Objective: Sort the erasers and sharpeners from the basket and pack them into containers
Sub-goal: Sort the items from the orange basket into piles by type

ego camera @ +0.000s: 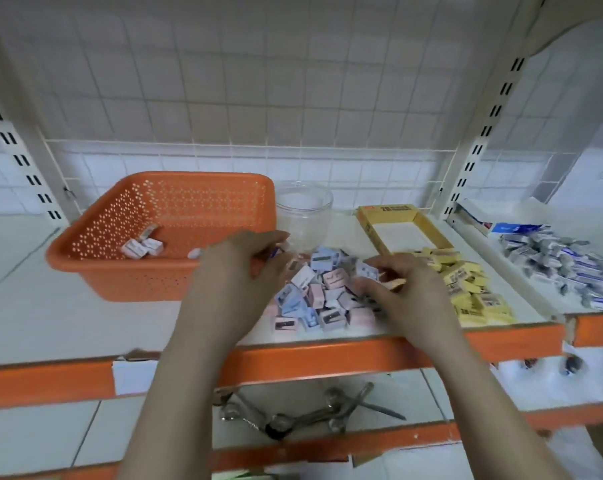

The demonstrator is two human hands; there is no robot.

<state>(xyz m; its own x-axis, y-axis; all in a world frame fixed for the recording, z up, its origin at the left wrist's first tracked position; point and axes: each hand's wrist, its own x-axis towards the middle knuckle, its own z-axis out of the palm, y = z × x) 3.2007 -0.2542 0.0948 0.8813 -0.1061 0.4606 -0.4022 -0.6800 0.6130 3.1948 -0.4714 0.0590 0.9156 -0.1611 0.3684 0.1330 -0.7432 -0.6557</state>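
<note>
Both hands reach over a shelf: the left hand, fingers loosely curled, rests at the basket rim, whether it pinches anything unclear; the right hand pinches a tan eraser. Sharpeners lie piled between the hands; yellow erasers beside the box, jar behind.

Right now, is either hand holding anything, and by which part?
The right hand seems to pinch a small yellow eraser at its fingertips. The left hand is blurred; whether it holds anything cannot be told.
</note>
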